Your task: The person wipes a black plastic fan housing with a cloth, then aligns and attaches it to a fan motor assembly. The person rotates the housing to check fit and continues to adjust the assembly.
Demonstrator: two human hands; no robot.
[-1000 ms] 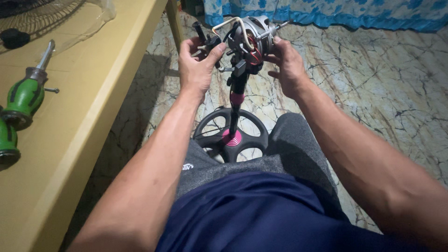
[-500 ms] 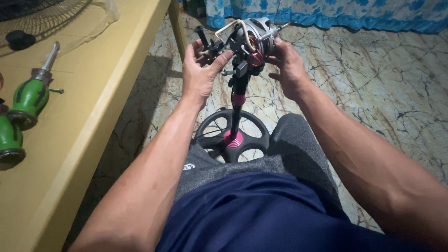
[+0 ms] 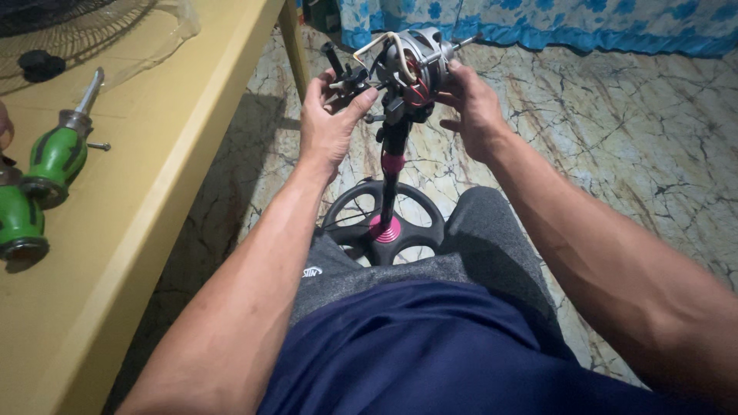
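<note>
Both hands work on a bare fan motor [image 3: 415, 65] atop its stand.
Left hand [image 3: 330, 123] fingers pinch the black switch part left of the motor; right hand [image 3: 473, 107] grips the motor's right side; steady it firmly.

Cracked marble-pattern floor [image 3: 630, 138] – blue floral curtain [image 3: 584, 19] ran along its far edge; yellow wooden table [image 3: 131, 230] stood at left, dim light.
</note>
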